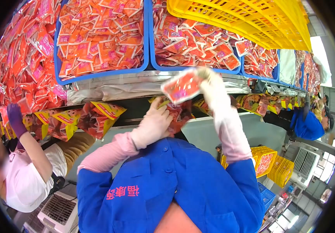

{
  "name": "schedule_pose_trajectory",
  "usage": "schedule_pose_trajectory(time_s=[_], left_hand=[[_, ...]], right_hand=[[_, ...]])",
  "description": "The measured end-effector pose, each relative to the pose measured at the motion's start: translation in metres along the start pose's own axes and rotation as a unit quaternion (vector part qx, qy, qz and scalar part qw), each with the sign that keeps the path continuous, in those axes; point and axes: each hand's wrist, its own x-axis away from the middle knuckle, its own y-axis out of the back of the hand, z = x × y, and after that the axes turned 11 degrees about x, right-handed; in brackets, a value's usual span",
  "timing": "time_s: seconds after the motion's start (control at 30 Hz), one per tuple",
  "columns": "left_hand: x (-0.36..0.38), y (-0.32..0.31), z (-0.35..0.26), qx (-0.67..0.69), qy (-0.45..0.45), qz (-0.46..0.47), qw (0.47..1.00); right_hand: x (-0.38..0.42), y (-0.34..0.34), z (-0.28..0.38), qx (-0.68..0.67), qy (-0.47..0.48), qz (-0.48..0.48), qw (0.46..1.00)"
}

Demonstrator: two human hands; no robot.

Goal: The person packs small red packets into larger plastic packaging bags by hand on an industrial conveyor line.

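My right hand (211, 82), in a white glove, grips a flat red sachet (183, 87) with pale edges by its right end and holds it up in front of the blue trays. My left hand (154, 122), also gloved, is closed on the upper part of a red and yellow bag (179, 115) close to my chest. The sachet hangs just above this bag and overlaps its top in this view. More red and yellow bags (102, 116) stand in a row along the dark channel on both sides.
Blue trays of sachets (147, 42) line the far side, with a yellow crate (249, 23) over the right one. A co-worker in white (31, 171) stands at left, their purple glove (16, 118) near the sachets. Another person in blue (307, 123) is at right. Yellow crates (282, 171) stand behind me.
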Motion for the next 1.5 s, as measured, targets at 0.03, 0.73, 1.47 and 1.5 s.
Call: schedule_pose_trajectory(time_s=[0.03,0.73,1.47,1.5], left_hand=[[0.012,0.005,0.006,-0.048,-0.025,-0.011,0.998],[0.005,0.110,0.174,-0.217,0.214,-0.292,0.907],[0.013,-0.014,0.012,-0.063,0.034,-0.033,0.997],[0.020,-0.009,0.014,-0.066,0.042,-0.039,0.996]], right_hand=[[0.019,-0.007,-0.001,0.073,0.027,0.033,0.996],[-0.143,-0.003,-0.025,0.520,0.255,0.049,0.814],[0.023,-0.036,-0.030,0.382,0.081,0.353,0.850],[0.023,-0.057,-0.034,0.476,0.088,0.378,0.789]])
